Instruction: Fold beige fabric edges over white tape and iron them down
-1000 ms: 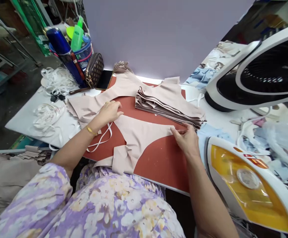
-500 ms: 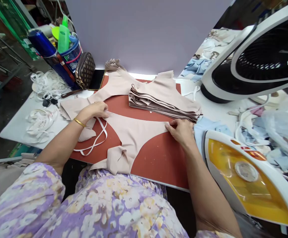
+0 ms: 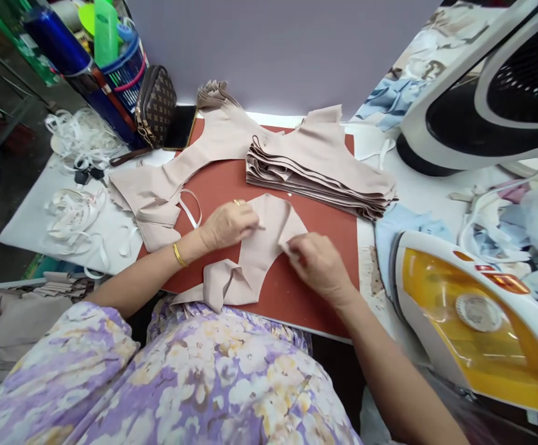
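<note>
A beige fabric piece (image 3: 255, 262) lies bunched on the reddish-brown board (image 3: 315, 296), its upper part lifted and folded between my hands. My left hand (image 3: 232, 224), above a gold bangle, has its fingers closed on the piece's left upper edge. My right hand (image 3: 318, 262) pinches the right edge, slightly blurred. Behind them sits a stack of folded beige pieces (image 3: 320, 170). More beige fabric (image 3: 213, 139) stretches along the board's back left, with a white strap (image 3: 190, 210) beside it.
An iron (image 3: 477, 321) with a yellow body stands at the right, below a white and black fan (image 3: 473, 111). At the left are white straps (image 3: 83, 139), a blue basket (image 3: 127, 74), a brown pouch (image 3: 156, 105) and a phone (image 3: 180, 128).
Both hands have moved toward each other. The fabric's upper edge, earlier stretched flat between them, is now gathered and folded. The view has shifted a little.
</note>
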The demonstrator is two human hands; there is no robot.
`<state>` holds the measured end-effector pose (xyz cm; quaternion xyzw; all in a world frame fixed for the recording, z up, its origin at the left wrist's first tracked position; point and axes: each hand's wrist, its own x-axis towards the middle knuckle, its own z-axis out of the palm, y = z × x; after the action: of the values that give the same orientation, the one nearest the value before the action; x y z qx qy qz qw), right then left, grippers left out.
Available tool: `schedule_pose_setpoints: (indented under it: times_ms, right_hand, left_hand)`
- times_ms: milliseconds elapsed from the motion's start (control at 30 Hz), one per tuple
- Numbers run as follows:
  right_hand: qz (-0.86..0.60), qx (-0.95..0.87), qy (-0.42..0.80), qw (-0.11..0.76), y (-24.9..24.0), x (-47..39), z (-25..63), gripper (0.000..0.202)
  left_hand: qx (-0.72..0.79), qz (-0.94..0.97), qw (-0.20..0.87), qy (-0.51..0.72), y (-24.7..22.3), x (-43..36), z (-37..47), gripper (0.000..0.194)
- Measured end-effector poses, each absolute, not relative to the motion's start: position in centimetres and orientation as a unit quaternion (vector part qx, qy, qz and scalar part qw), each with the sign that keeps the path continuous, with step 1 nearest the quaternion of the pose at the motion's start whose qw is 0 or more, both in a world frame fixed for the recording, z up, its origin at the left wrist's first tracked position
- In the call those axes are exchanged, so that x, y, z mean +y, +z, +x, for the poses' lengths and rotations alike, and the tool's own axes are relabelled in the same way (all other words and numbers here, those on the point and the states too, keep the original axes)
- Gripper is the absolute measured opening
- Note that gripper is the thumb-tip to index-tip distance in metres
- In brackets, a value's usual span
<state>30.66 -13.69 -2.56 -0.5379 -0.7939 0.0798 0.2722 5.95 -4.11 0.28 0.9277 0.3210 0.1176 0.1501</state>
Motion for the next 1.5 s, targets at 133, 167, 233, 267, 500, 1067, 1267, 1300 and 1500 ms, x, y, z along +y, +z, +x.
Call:
schedule_pose_setpoints:
  times_ms: [133, 167, 233, 267, 500, 1067, 1267, 1300, 1500]
  right_hand:
    - [-0.474, -0.837, 0.098, 0.253, -3.4, -16.5, 28.5, 0.008]
    - [-0.477, -0.835, 0.092, 0.256, -3.4, -16.8, 28.4, 0.010]
    - [-0.485, -0.831, 0.076, 0.262, -3.4, -17.0, 28.3, 0.015]
    - [-0.486, -0.831, 0.069, 0.263, -3.3, -17.0, 28.2, 0.016]
    - [-0.450, -0.845, 0.057, 0.282, -2.6, -16.9, 27.6, 0.015]
    - [-0.424, -0.825, 0.065, 0.368, -1.6, -16.8, 27.3, 0.024]
    - [-0.425, -0.816, 0.068, 0.386, 0.0, -17.0, 27.1, 0.027]
    - [-0.423, -0.816, 0.068, 0.389, 0.1, -17.0, 27.0, 0.028]
    - [-0.432, -0.768, 0.183, 0.436, 1.0, -16.9, 24.9, 0.021]
  left_hand:
    - [0.258, 0.929, 0.241, 0.112, -1.9, -8.8, 4.9, 0.017]
    - [0.267, 0.920, 0.254, 0.135, -2.0, -9.5, 4.5, 0.020]
    - [0.318, 0.891, 0.253, 0.201, -1.6, -10.1, 3.5, 0.022]
    - [0.355, 0.871, 0.242, 0.237, -1.1, -10.1, 3.0, 0.022]
    - [0.618, 0.713, 0.125, 0.307, 1.3, -9.2, -2.2, 0.012]
    - [0.619, 0.603, 0.337, 0.374, 4.5, -9.8, -6.0, 0.021]
    - [0.611, 0.519, 0.286, 0.525, 13.8, -8.0, -7.3, 0.022]
    - [0.613, 0.503, 0.292, 0.534, 14.6, -7.9, -7.1, 0.022]
    - [0.552, 0.501, 0.464, 0.479, 12.2, -7.9, -3.3, 0.030]
